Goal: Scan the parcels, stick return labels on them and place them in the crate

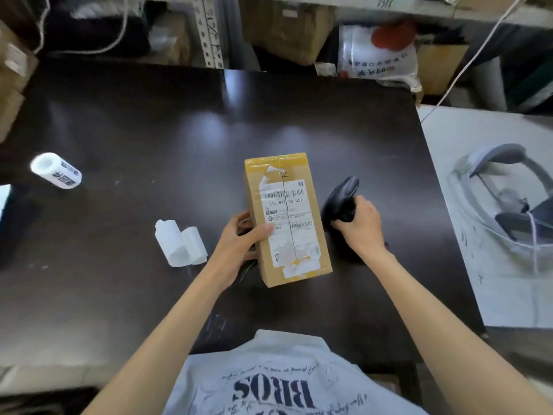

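A brown cardboard parcel (287, 218) lies flat in the middle of the dark table (143, 121), right in front of the person. Its long side runs from 6 o'clock up to 12 o'clock, tipped a little to the left. A white shipping label with bar codes covers most of its top, and yellow tape runs across the far end.

The left hand (241, 245) grips the parcel on its 9 o'clock side. The thumb lies on top, on the edge of the label, and the fingers (239, 218) curl round the side of the box.

The right hand (363, 224) is at 3 o'clock from the parcel. Its fingers are closed round the handle of a black scanner (341, 199), which stands just beside the box. The scanner's head points away from the person, toward 12 o'clock. I cannot tell if it touches the box.

At 9 o'clock from the parcel, a short way off, lie two curled strips of white paper (181, 245). Far out near the table's left edge, at about 10 o'clock, a white label roll (55, 170) with dark print lies on its side.

At 3 o'clock, past the table's right edge, there is a pale grey surface (478, 280) with a grey and white headset (502, 187) on it. At 12 o'clock, behind the table, shelves hold cardboard boxes (287, 28) and a white bag (380, 52) with a red patch, all a bit blurry.

The person wears a pale shirt (269, 378) with dark letters.
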`<control>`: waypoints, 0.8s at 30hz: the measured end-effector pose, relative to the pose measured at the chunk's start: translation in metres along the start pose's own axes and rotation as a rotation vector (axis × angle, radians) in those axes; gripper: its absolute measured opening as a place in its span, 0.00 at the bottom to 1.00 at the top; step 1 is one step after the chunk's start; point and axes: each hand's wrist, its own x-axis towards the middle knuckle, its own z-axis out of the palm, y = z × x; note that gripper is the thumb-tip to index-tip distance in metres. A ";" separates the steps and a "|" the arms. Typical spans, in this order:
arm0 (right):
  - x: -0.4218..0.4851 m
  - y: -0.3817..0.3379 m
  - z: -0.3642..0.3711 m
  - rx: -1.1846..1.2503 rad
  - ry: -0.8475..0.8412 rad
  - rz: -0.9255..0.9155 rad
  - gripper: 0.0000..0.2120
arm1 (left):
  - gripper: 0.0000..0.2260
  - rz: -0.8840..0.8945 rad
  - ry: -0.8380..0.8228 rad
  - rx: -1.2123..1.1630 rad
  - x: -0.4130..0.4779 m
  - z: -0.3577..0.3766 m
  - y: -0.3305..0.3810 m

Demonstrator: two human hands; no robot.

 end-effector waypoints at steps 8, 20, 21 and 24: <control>-0.051 -0.085 -0.051 0.821 -0.298 0.227 0.05 | 0.41 0.025 0.068 0.049 -0.002 0.001 0.007; -0.084 -0.126 -0.088 0.766 -0.541 0.187 0.10 | 0.43 0.061 0.116 0.161 0.004 -0.001 0.012; -0.084 -0.126 -0.090 0.767 -0.547 0.187 0.11 | 0.44 0.062 0.114 0.164 0.004 -0.001 0.012; -0.085 -0.128 -0.094 0.755 -0.557 0.180 0.12 | 0.45 0.068 0.108 0.157 0.005 -0.002 0.013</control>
